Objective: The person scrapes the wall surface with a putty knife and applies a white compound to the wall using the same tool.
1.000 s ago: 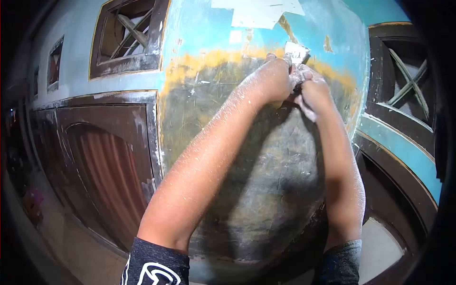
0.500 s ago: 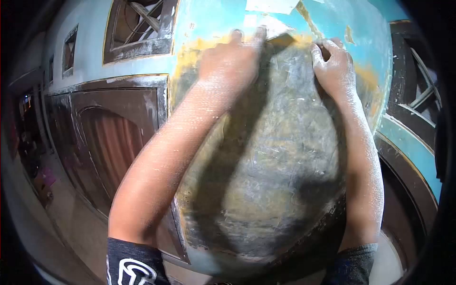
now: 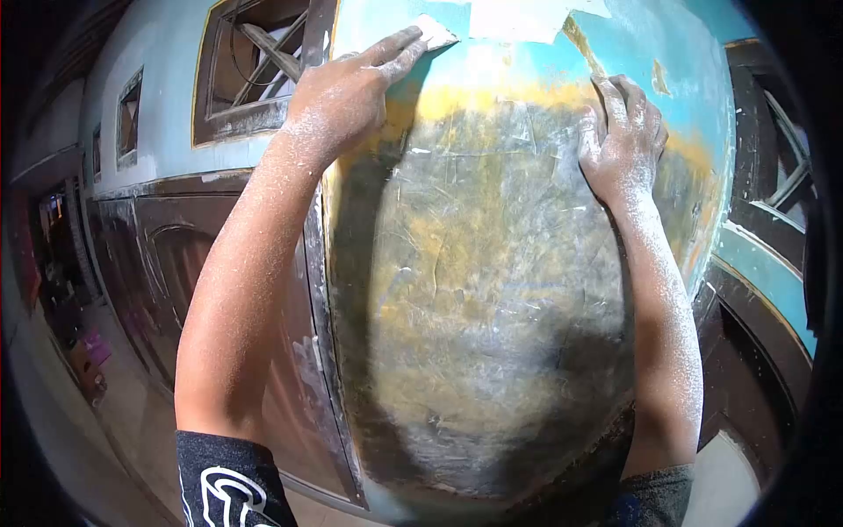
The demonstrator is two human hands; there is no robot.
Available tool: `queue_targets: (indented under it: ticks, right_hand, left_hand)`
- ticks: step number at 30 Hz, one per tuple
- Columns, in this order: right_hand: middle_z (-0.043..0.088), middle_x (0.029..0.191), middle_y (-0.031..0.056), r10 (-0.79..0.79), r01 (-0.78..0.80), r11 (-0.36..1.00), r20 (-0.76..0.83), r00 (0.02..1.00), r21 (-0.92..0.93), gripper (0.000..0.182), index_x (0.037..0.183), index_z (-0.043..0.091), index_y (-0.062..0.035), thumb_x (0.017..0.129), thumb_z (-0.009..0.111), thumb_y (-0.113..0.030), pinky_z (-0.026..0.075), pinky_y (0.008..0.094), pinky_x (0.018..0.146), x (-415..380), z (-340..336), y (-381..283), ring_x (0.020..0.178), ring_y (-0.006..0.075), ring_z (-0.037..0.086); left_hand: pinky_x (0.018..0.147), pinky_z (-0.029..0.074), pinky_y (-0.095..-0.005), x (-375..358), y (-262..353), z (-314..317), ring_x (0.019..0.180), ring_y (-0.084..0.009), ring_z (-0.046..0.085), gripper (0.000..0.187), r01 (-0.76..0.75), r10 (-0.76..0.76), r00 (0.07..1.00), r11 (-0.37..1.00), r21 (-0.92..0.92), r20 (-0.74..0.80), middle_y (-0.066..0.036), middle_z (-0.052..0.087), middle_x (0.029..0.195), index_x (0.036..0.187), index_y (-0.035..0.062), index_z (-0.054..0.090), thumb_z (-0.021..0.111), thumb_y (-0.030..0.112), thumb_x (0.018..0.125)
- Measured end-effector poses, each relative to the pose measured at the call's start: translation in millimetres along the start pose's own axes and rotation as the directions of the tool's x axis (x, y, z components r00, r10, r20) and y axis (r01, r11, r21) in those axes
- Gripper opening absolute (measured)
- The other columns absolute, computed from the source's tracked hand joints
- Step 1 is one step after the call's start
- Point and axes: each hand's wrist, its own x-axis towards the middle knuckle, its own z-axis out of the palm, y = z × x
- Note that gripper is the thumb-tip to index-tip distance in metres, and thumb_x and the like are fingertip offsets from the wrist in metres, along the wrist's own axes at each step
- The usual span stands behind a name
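High on the wall, my left hand [image 3: 347, 92] grips a small flat white piece [image 3: 434, 33] with a dark lower edge, perhaps a scraper. Its flat side lies close to the turquoise paint, near the window frame; I cannot make out its exact kind. My right hand [image 3: 625, 140] rests against the wall at the right with its fingers stretched upward and nothing visible in it. Between my arms is a bare grey and ochre wall patch [image 3: 500, 255], with turquoise paint [image 3: 527, 63] above it. White dust coats both hands and forearms.
A dark-framed window [image 3: 260, 66] is at the upper left, above a brown wooden door [image 3: 228, 228]. Another dark frame with crossed slats [image 3: 786, 162] stands on the right. Whitish patches [image 3: 514, 19] and a stripped ochre streak [image 3: 583, 44] mark the upper wall.
My left hand has moved left and slightly up with the white piece, from above the bare patch toward the window. My right hand's fingers have straightened against the wall. The view has shifted slightly.
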Motion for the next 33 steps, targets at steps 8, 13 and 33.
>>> queue_targets:
  ticks: [8,13,33]
  right_hand:
    - [0.048,0.153,0.0089,0.000,0.001,1.000,-0.016,1.000,0.023,0.055,0.153,0.049,-0.0202,0.100,0.060,-0.030,0.029,0.0522,0.122,3.0,3.3,3.8,0.146,0.0298,0.040]
    - [0.049,0.153,0.0071,0.020,-0.019,0.998,-0.014,1.000,0.061,0.053,0.152,0.051,-0.0218,0.100,0.060,-0.030,0.028,0.0526,0.121,3.1,0.3,3.3,0.146,0.0305,0.040]
    - [0.051,0.150,0.0060,0.030,-0.026,0.997,-0.051,0.998,0.070,0.051,0.147,0.057,-0.0224,0.098,0.064,-0.031,0.030,0.0521,0.120,1.7,2.8,6.4,0.142,0.0304,0.043]
  left_hand:
    - [0.084,0.060,-0.0495,3.4,-5.8,3.7,0.102,-0.0351,0.072,0.066,-0.052,0.054,0.999,0.988,-0.148,0.010,-0.004,0.069,0.133,0.148,0.0360,0.055,0.052,0.007,0.088]
    - [0.082,0.060,-0.0497,10.2,-4.5,7.2,0.099,-0.0365,0.072,0.070,-0.095,0.078,0.993,0.975,-0.201,-0.091,-0.002,0.067,0.137,0.151,0.0393,0.050,0.051,0.006,0.089]
    - [0.088,0.060,-0.0496,16.4,1.0,-7.5,0.095,-0.0399,0.073,0.033,0.013,-0.010,1.000,0.970,-0.243,0.014,-0.021,0.075,0.105,0.109,0.0066,0.077,0.058,0.012,0.083]
